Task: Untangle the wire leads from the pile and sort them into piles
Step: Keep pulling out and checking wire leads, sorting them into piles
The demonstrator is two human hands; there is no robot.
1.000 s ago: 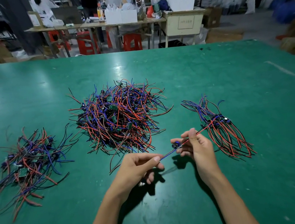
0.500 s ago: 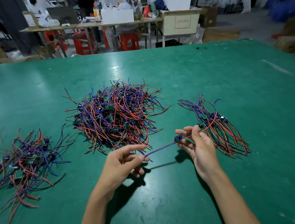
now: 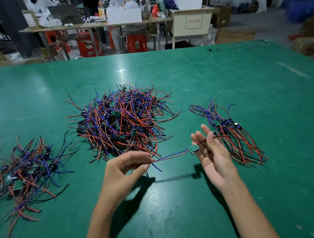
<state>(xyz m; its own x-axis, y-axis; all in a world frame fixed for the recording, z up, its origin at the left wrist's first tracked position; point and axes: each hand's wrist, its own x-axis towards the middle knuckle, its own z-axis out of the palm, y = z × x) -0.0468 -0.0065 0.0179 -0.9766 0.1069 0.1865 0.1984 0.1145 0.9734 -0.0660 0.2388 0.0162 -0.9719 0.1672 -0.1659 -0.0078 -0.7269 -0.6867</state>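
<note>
A big tangled pile of red, blue and black wire leads (image 3: 123, 120) with small green boards lies at the table's middle. A looser sorted pile (image 3: 23, 173) lies at the left and a neat bundle (image 3: 230, 132) at the right. My left hand (image 3: 123, 173) pinches the blue and red wires of one lead (image 3: 172, 155) between thumb and fingers. That lead's small green board (image 3: 193, 148) hangs just left of my right hand (image 3: 213, 155). The right hand's fingers are straight and spread, palm turned left, and the lead's red wire runs across them toward the right bundle.
The green table (image 3: 225, 75) stretches far back and to the right. Beyond its far edge stand workbenches, red stools (image 3: 136, 43), boxes and seated people. Cardboard boxes (image 3: 312, 46) sit past the right edge.
My left hand has drawn left, away from the right hand, stretching the lead out between them. The right hand's fingers have opened from a pinch on the board end.
</note>
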